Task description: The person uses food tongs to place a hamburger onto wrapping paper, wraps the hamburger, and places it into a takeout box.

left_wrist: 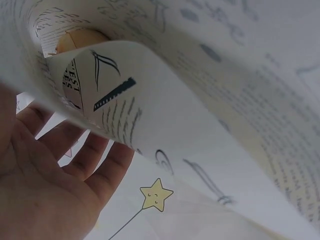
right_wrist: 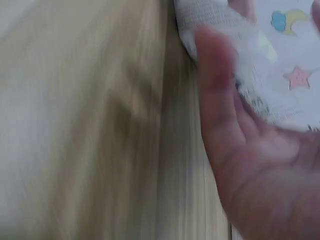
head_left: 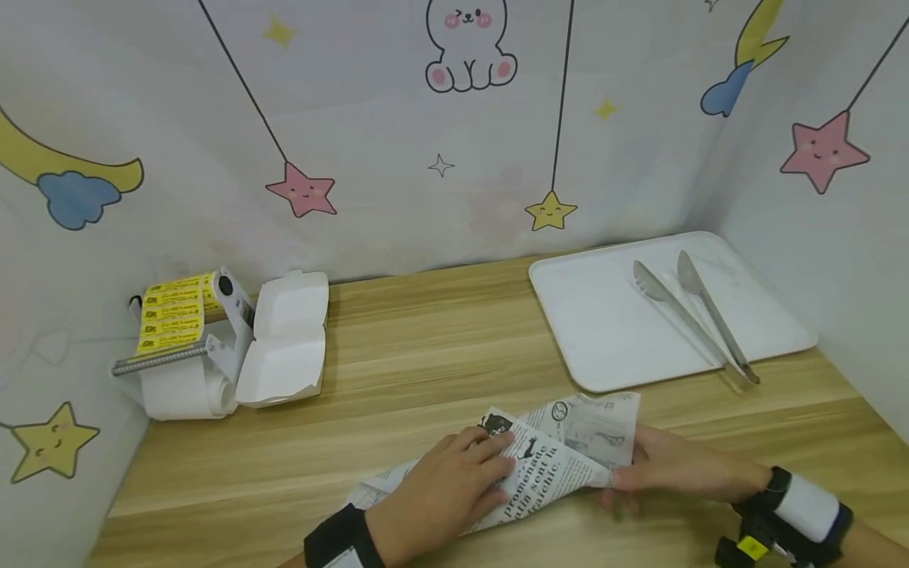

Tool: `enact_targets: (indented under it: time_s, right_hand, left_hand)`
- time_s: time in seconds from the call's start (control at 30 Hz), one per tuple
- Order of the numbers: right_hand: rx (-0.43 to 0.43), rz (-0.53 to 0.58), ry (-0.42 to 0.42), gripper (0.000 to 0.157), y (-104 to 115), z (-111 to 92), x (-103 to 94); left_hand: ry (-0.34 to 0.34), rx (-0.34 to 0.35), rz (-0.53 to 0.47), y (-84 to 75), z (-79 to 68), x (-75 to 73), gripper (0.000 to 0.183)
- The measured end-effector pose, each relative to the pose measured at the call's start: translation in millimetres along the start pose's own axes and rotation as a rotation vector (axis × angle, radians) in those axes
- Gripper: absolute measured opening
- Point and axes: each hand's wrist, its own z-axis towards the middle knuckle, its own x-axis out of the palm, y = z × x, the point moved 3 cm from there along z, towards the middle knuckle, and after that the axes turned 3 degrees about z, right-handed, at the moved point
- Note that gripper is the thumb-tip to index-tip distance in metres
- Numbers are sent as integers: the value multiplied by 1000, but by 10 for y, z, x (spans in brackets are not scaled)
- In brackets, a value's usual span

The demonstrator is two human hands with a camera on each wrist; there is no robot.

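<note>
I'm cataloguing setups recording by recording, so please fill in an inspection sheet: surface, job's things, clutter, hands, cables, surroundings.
Surface: light-brown wood-grain tabletop.
Job's things: black-printed white paper sheet, folded over; tan rounded object partly visible inside.
Clutter: rectangular white tray bearing a long silver metal utensil, apparently tongs; open white clamshell box; white dispenser with yellow label strip.
Hands: left hand rests on the paper sheet; right hand pinches its right end.
Cables: nothing seen.
Surroundings: cartoon-printed white wall covering.
</note>
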Motion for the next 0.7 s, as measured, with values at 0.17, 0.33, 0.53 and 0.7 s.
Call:
enact_targets:
  time_s: [0.17,0.33,0.53,0.7]
  right_hand:
    - [92,-62,-360,71,-5,163,239]
    - [139,-43,-505,34,32,276,360]
    - [118,-18,-564,27,72,344,415]
    - [51,-160,-549,61,155,316,396]
  left_hand:
    - [17,-6,14,4,-9,7,33]
    - [2,4,6,2,-6,17,35]
    - [17,8,-12,-2,-7,21,36]
    - [0,12,-9,3,-21,9,34]
